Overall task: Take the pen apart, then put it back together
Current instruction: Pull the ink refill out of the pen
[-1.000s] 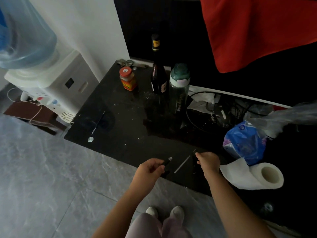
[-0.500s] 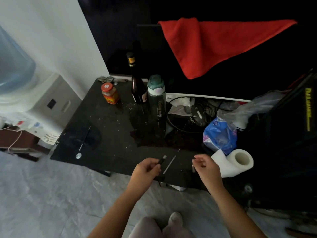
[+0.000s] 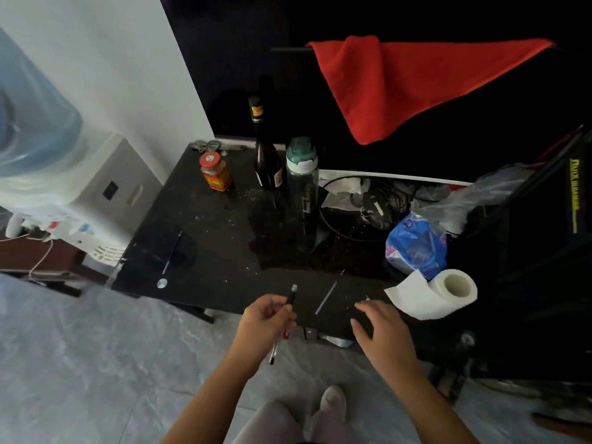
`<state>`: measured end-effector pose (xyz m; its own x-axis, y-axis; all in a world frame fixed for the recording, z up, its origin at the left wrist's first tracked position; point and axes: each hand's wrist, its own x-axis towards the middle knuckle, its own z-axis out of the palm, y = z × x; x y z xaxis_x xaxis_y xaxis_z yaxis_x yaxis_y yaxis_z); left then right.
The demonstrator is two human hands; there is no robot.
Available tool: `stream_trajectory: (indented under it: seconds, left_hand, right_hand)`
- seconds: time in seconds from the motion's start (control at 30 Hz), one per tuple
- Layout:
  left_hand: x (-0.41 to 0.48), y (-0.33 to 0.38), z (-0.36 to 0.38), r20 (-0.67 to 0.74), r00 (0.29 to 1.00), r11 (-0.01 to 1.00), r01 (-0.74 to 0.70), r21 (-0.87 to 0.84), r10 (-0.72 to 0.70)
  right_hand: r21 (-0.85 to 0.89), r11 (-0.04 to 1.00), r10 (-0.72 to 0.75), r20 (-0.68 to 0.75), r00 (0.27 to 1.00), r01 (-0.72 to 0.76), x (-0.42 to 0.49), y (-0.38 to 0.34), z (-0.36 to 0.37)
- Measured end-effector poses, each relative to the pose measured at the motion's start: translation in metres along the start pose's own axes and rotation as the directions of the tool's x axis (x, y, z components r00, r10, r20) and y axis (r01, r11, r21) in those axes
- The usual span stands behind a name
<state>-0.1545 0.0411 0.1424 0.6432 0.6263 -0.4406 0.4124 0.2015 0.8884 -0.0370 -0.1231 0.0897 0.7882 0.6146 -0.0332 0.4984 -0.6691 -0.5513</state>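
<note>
Far left: white water dispenser (image 3: 96,193) with blue jug, beside black glossy worktop (image 3: 208,251). On worktop's left part: thin metal rod with round disc end (image 3: 168,261), lying flat. Back edge: red-lidded orange jar (image 3: 215,171), dark glass bottle (image 3: 267,155), clear bottle with green cap (image 3: 301,187), all upright, the two bottles just beside each other.

Left hand (image 3: 266,325) clenched around dark pen barrel (image 3: 291,296) at worktop's front edge; barrel tip pointing up and away, a clear tube with dark tip (image 3: 274,350) sticking out below the fist. Red bit near the palm, unclear what.

Thin pale refill (image 3: 326,298) lying loose on worktop between the hands, angled, touching neither.

Right hand (image 3: 381,325) released, fingers spread, palm down over front edge; small pen part (image 3: 367,297) just beyond fingertips, too small to identify.

Right: white paper roll (image 3: 445,293) on its side, blue plastic bag (image 3: 416,245) behind it, tangled black cables (image 3: 352,203). Red cloth (image 3: 400,84) hanging above.
</note>
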Motion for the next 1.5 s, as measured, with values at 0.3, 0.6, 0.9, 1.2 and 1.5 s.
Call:
stream_trajectory:
  seconds: [0.3,0.6,0.9,1.2,1.5]
  left_hand:
    - [-0.005,-0.018,-0.085,-0.103,0.995,1.0,0.005,-0.03,-0.008]
    - [-0.025,-0.053,-0.268,-0.175,0.985,0.997,-0.016,-0.08,0.002]
    - [-0.029,-0.072,-0.405,-0.28,0.959,0.991,-0.001,-0.135,-0.038]
    - [0.044,-0.04,-0.424,-0.209,0.978,0.996,-0.004,-0.088,-0.014]
    - [0.125,0.002,-0.423,-0.04,0.999,0.999,0.034,0.042,-0.033]
  right_hand:
    - [-0.041,0.994,-0.101,0.045,0.994,0.103,-0.006,-0.067,0.036]
    - [-0.021,0.991,-0.13,0.077,0.988,0.132,-0.033,-0.224,0.128]
    - [0.032,0.981,-0.192,0.158,0.969,0.189,-0.039,-0.342,0.201]
    - [0.067,0.995,-0.086,0.167,0.982,0.075,0.038,-0.361,0.229]
    - [0.091,0.991,0.086,0.136,0.987,-0.099,0.1,-0.354,0.242]
